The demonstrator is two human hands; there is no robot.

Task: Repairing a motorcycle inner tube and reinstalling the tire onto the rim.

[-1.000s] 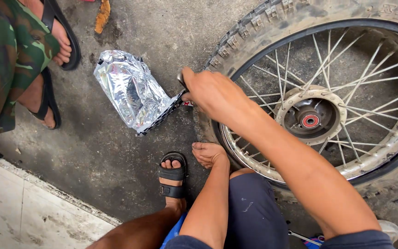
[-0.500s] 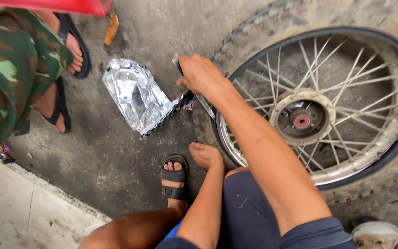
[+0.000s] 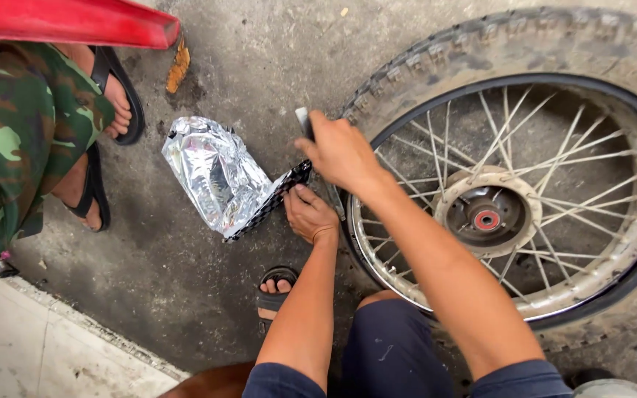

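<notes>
Both hands reach forward, right (image 3: 340,151) fisted, left (image 3: 309,214) loosely curled.

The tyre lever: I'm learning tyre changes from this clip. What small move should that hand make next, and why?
Probably pry the tyre lever outward, away from the hub. The right hand grips it at the tyre's edge beside the rim, and the left hand braces just below, by the foil bag. Whether its tip is under the bead is hidden.

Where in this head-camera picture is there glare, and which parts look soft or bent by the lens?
Head view: the crumpled silver foil bag throws bright glare; the spoked motorcycle wheel with knobbly tyre bulges near the edge, suggesting wide-angle distortion; light is soft and even, shadows faint; the right hand is slightly soft.
</notes>
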